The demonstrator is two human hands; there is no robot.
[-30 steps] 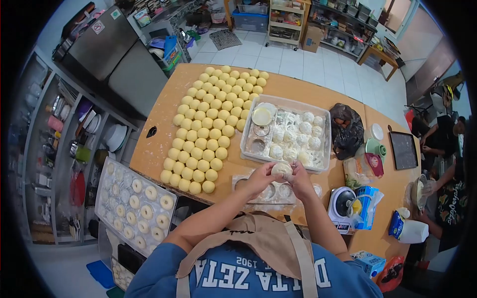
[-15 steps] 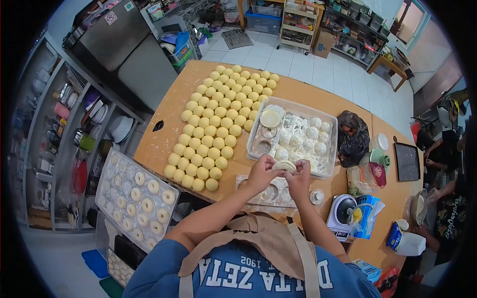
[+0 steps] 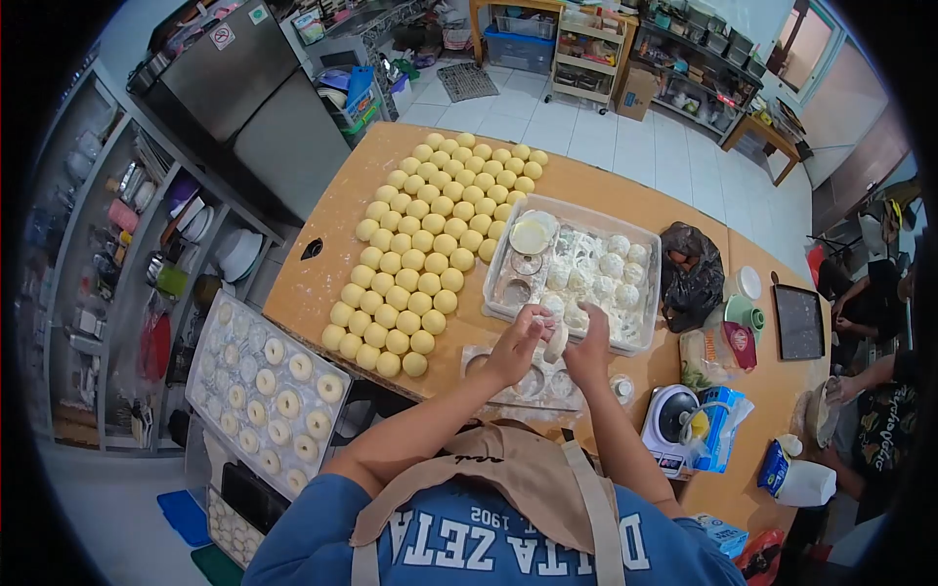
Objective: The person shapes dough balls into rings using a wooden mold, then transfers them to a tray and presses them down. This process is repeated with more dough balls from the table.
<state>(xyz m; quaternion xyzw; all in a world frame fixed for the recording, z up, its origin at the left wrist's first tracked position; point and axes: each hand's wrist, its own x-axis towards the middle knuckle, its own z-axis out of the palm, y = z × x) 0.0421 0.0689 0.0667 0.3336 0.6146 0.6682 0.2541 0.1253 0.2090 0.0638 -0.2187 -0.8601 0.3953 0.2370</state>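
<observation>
A flattened piece of pale dough (image 3: 556, 343) is held on edge between my hands, over the front rim of the plastic tub. My left hand (image 3: 519, 346) closes its fingers on the dough's left side. My right hand (image 3: 588, 346) is beside its right side, fingers apart, with no clear grip on it. The white tub (image 3: 653, 293) holds floured dough balls (image 3: 618, 245), loose flour and a round container of pale yellow content (image 3: 531, 232). Below my hands lies a floured mould tray (image 3: 498, 396) with round hollows.
Rows of yellow dough balls (image 3: 420, 239) cover the table's left part. Ring-shaped dough pieces lie on a tray (image 3: 337, 410) at lower left. A black bag (image 3: 692, 278), a scale (image 3: 667, 425) and a dark tray (image 3: 799, 320) are to the right. Another person's hand (image 3: 842, 391) touches a bowl.
The dough has turned from lying flat to standing on edge and moved slightly down. My right hand has opened away from it. The other person's hand has shifted at the bowl.
</observation>
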